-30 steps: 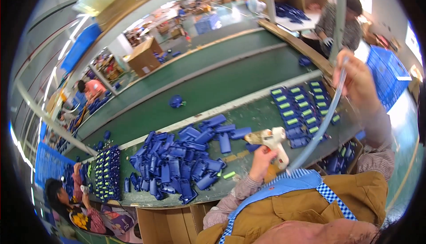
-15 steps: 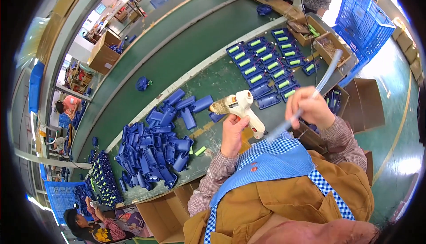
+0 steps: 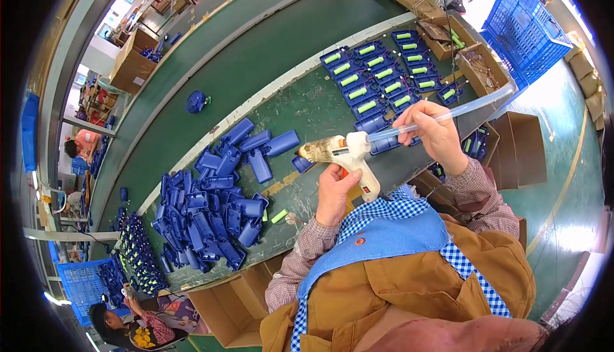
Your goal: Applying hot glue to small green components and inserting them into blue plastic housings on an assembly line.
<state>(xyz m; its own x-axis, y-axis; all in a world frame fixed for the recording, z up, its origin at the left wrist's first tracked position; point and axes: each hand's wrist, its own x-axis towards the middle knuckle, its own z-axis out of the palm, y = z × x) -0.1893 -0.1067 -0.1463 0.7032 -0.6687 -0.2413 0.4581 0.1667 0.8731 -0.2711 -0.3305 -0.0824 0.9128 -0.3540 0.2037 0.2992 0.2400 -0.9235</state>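
My left hand [image 3: 334,193] is wrapped round the grip of a white hot glue gun [image 3: 348,154], whose stained nozzle points left. Between the fingers of my right hand [image 3: 435,133] is a long translucent glue stick [image 3: 470,104]. Its near end meets the back of the glue gun; whether it sits inside, I cannot make out. Beyond my hands lie rows of blue plastic housings [image 3: 377,74], many holding a green battery cell. To the left is a heap of blue plastic covers [image 3: 208,214], with a loose green cell [image 3: 279,216] beside it.
A small blue part [image 3: 196,101] rests on the green conveyor belt [image 3: 256,64]. Cardboard trays [image 3: 480,67] and a blue crate [image 3: 524,35] stand at the far right. Open cardboard boxes [image 3: 227,307] flank the bench. Another person [image 3: 141,323] sits at the lower left.
My right hand has turned the glue stick from a steep slant to nearly level and brought its end to the back of the glue gun. My left hand keeps its hold.
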